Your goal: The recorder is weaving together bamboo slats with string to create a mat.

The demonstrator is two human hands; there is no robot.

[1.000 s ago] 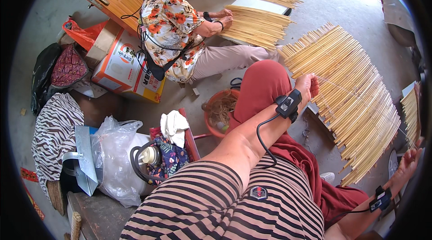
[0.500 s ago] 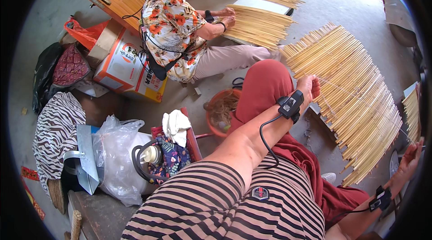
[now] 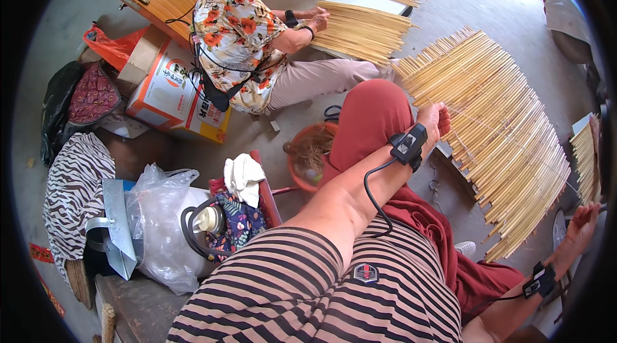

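Note:
A wide mat of thin yellow sticks (image 3: 495, 137), perhaps reeds or bamboo, lies in front of me on a low support, its sticks side by side. A pale string (image 3: 514, 138) stretches across it between my two hands. My left hand (image 3: 434, 120) is closed at the mat's near left edge, by my raised knee, where one end of the string meets its curled fingers. Beyond the right side of the mat, my right hand (image 3: 581, 225) is closed too, with the string running toward its fingertips. The exact grip of each hand is small and partly hidden.
A person in a floral shirt (image 3: 238, 34) sits ahead on the left, hands on another stick mat (image 3: 360, 31). Left of me are an orange basin (image 3: 297, 172) with fibres, a cardboard box (image 3: 170, 86), a plastic bag (image 3: 160, 214) and a metal dustpan-like piece (image 3: 119, 227).
The whole view has shifted slightly, so things sit a little further left. Both my hands keep nearly the same places by the mat, with the string still across it.

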